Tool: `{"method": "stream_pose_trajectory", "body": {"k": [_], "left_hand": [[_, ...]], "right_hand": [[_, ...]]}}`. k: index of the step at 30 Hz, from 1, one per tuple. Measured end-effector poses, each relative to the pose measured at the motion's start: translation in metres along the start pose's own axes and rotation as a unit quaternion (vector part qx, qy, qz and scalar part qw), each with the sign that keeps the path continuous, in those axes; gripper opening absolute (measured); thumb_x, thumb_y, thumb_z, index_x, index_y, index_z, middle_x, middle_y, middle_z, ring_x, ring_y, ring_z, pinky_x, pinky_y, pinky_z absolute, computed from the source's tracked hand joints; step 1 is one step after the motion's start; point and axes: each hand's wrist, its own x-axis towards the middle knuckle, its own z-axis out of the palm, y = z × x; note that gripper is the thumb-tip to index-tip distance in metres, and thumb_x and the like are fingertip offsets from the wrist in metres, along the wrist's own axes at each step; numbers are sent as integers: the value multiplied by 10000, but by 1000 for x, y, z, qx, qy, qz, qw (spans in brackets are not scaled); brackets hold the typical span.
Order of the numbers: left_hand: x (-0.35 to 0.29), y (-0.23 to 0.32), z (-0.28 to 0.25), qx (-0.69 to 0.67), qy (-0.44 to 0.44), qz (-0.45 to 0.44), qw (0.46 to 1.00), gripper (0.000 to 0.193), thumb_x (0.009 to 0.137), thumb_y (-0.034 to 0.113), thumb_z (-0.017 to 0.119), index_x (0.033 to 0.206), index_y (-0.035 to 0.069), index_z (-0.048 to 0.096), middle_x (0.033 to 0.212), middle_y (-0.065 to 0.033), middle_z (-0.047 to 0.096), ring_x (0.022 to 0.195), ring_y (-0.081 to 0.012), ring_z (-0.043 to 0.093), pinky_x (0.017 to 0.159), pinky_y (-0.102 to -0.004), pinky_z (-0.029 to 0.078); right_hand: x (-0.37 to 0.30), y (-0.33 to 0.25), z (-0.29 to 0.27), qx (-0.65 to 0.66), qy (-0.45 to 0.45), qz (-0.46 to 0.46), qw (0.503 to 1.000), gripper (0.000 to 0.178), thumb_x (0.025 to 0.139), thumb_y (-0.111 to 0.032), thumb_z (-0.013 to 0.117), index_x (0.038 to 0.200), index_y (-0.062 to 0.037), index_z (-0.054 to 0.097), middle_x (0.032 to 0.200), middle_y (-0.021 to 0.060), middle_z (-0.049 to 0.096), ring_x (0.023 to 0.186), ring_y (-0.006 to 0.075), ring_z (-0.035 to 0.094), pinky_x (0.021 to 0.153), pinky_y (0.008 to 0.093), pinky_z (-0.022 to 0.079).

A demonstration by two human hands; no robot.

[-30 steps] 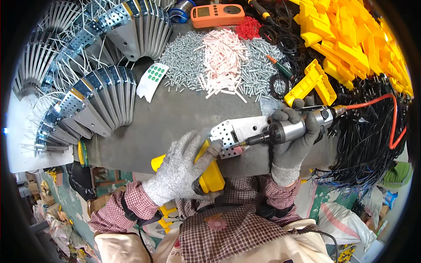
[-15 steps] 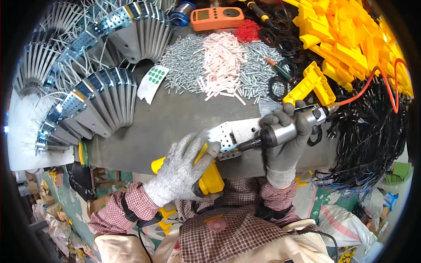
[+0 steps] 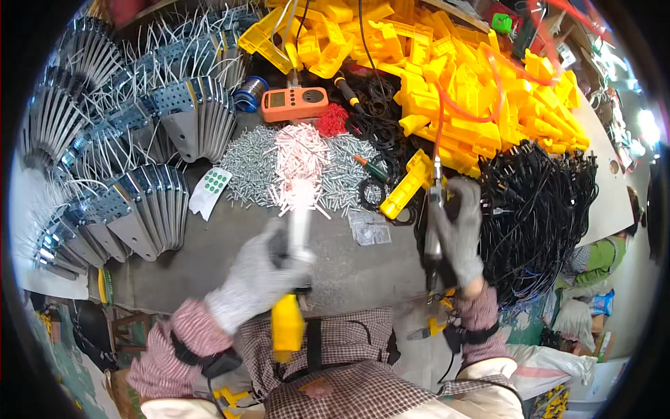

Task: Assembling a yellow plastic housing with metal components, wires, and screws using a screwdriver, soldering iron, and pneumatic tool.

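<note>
In my left hand (image 3: 257, 276), gloved in grey, is a yellow-handled metal piece. Its yellow housing (image 3: 286, 328) sticks out below the fist toward me. A pale metal part (image 3: 300, 227), smeared by motion, points away over the far side of the table. My right hand (image 3: 464, 234), also gloved, is beside a silver power screwdriver (image 3: 434, 223). Its fingers look stretched out along the tool, not wrapped round it. The screwdriver's dark bit end points toward me, and a red hose (image 3: 440, 126) leads from its far end.
Screws (image 3: 251, 167) and pale pink sleeves (image 3: 301, 160) lie heaped behind my hands. Stacked metal brackets (image 3: 143, 216) with white wires fill the left. Yellow housings (image 3: 460, 91) pile up at the far right, above black cables (image 3: 537, 216). An orange meter (image 3: 294, 103) stands at the back.
The screwdriver has come away from the metal piece and turned to point toward me at the right. My right fingers have loosened from it. My left hand has swung the piece upright.
</note>
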Motion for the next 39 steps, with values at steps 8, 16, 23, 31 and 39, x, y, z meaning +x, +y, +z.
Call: {"method": "stream_pose_trajectory", "body": {"k": [8, 16, 23, 31, 39], "left_hand": [[-91, -54, -39, 164, 97, -7, 982, 251, 922, 318, 685, 964, 71, 690, 773, -83, 625, 792, -167, 635, 744, -350, 490], [1, -40, 4, 257, 58, 237, 935, 370, 895, 282, 709, 1187, 69, 632, 1153, -161, 600, 1147, -359, 550, 1035, -473, 422], [76, -14, -9, 474, -4, 349, 808, 205, 904, 128, 613, 1089, 61, 669, 1046, -125, 620, 1057, -312, 592, 933, -437, 494], [110, -12, 6, 557, -32, 332, 760, 184, 802, 128, 617, 940, 18, 667, 974, -162, 652, 978, -325, 643, 887, -437, 518], [31, -49, -33, 231, 74, 263, 934, 179, 802, 4, 638, 974, 49, 660, 901, -115, 646, 904, -315, 628, 845, -420, 495]], "right_hand": [[-11, -46, -16, -90, -190, -243, 947, 292, 782, -194, 739, 1058, -130, 671, 1168, 98, 604, 1153, 291, 564, 1078, 536, 394], [17, -27, 8, -201, -185, -166, 948, 270, 798, -92, 654, 1068, -88, 665, 1152, 82, 622, 1244, 273, 555, 1156, 560, 290], [5, -44, 14, -273, -316, -175, 892, 214, 812, -55, 609, 1022, -70, 649, 852, 49, 639, 822, 260, 662, 906, 464, 480], [40, -26, 32, -199, -192, -146, 950, 93, 813, -53, 595, 800, -61, 687, 704, 113, 654, 718, 312, 699, 793, 441, 543], [75, 49, -137, -411, -151, 223, 871, 646, 876, -236, 689, 1434, -42, 429, 863, 208, 713, 794, 373, 731, 707, 503, 591]]}}
